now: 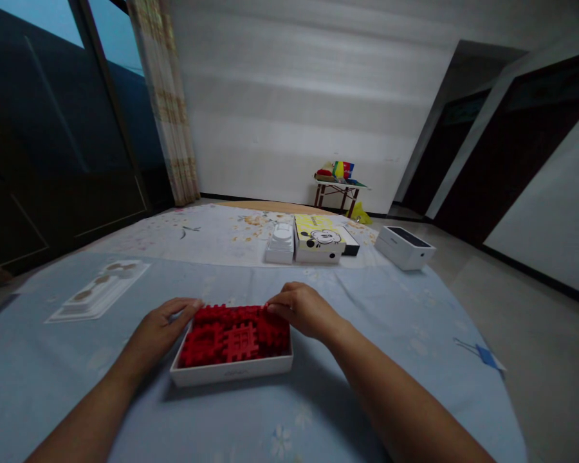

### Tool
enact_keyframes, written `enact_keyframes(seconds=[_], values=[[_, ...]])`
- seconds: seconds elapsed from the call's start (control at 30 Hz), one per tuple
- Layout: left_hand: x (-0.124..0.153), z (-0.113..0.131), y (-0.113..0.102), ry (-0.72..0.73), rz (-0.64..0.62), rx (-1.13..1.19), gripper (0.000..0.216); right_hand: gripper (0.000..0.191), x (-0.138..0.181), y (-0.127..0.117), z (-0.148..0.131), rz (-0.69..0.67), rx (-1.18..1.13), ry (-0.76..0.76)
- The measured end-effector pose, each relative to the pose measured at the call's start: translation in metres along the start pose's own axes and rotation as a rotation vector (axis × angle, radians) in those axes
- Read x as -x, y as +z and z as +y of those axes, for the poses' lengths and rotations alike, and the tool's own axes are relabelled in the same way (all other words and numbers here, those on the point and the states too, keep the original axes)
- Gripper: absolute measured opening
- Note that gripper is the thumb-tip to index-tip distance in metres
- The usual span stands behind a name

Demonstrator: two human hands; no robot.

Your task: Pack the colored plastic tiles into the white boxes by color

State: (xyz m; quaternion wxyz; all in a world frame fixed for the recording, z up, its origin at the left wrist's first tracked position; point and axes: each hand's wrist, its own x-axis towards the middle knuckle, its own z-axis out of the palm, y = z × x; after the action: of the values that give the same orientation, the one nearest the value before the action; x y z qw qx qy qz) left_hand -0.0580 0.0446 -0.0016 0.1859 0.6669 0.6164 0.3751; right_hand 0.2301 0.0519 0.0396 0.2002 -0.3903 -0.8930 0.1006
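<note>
A shallow white box lies on the blue sheet in front of me, filled with red interlocking waffle blocks. My left hand rests at the box's far left corner, fingers curled against the rim and the red blocks. My right hand sits at the far right corner, fingertips pressed together on the top edge of the red blocks. Both forearms reach in from the bottom of the view.
A flat white packet lies to the left on the sheet. Farther off are a white stack, a yellow cartoon box and a white box with a dark top. A small table with colourful items stands by the wall.
</note>
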Motion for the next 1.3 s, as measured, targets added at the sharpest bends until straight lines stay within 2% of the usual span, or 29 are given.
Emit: enact_keyframes(seconds=[0.07, 0.13, 0.17, 0.23, 0.3, 0.37, 0.47, 0.67, 0.93, 1.1, 1.3], values=[[0.003, 0.014, -0.001, 0.132, 0.122, -0.115, 0.048, 0.025, -0.001, 0.002, 0.001, 0.012, 0.003, 0.010], [0.011, 0.034, 0.001, 0.342, 0.163, -0.222, 0.039, 0.024, -0.001, 0.004, 0.003, 0.036, -0.025, 0.024], [0.016, 0.045, 0.003, 0.445, 0.138, -0.256, 0.034, 0.024, -0.001, 0.005, 0.004, 0.051, -0.048, 0.034], [0.027, 0.067, 0.010, 0.612, -0.025, -0.312, 0.029, 0.022, 0.000, 0.006, 0.006, 0.079, -0.094, 0.055], [0.036, 0.083, 0.018, 0.694, -0.192, -0.356, 0.030, 0.020, 0.001, 0.006, 0.007, 0.094, -0.115, 0.064], [0.042, 0.093, 0.023, 0.708, -0.298, -0.385, 0.030, 0.019, 0.002, 0.004, 0.007, 0.093, -0.108, 0.056], [0.044, 0.097, 0.027, 0.687, -0.350, -0.396, 0.028, 0.019, 0.002, 0.002, 0.006, 0.081, -0.050, 0.030], [0.044, 0.097, 0.025, 0.695, -0.341, -0.356, 0.027, 0.019, -0.003, 0.003, 0.003, 0.053, 0.065, -0.006], [0.045, 0.100, 0.026, 0.675, -0.381, -0.322, 0.025, 0.019, 0.000, 0.004, 0.007, 0.038, -0.148, -0.044], [0.044, 0.093, 0.030, 0.651, -0.336, -0.308, 0.025, 0.022, -0.001, 0.012, 0.011, 0.073, -0.076, -0.049], [0.042, 0.091, 0.029, 0.658, -0.335, -0.299, 0.023, 0.024, 0.001, 0.013, 0.012, 0.048, -0.141, -0.024]])
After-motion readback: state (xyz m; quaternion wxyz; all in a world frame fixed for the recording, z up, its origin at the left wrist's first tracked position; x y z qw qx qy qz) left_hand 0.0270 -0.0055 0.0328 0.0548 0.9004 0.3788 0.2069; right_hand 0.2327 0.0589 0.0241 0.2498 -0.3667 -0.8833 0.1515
